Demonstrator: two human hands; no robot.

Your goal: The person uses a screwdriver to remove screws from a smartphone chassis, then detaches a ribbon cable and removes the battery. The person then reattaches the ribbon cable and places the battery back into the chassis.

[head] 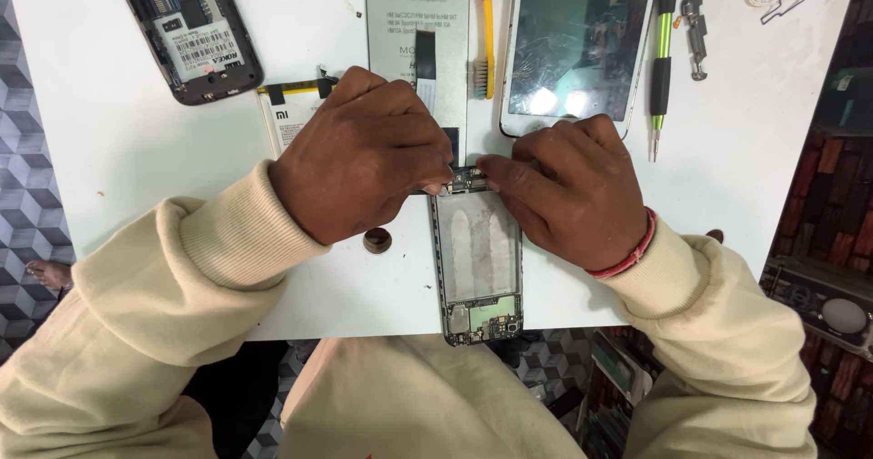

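Centre of frame: an opened phone frame (476, 268) lies on the white table (118, 141), long axis running top to bottom. The left hand (364, 154) and right hand (568, 191) meet at its upper end, fingertips pinched closed on the small circuit board (467, 181) there, both equally near.

Opened phone frame (476, 263) – matt grey plastic with dull adhesive residue; tablet (575, 45) glass glossy, cracked; table (118, 141) smooth matt white; sleeves (182, 286) soft cream knit cloth.
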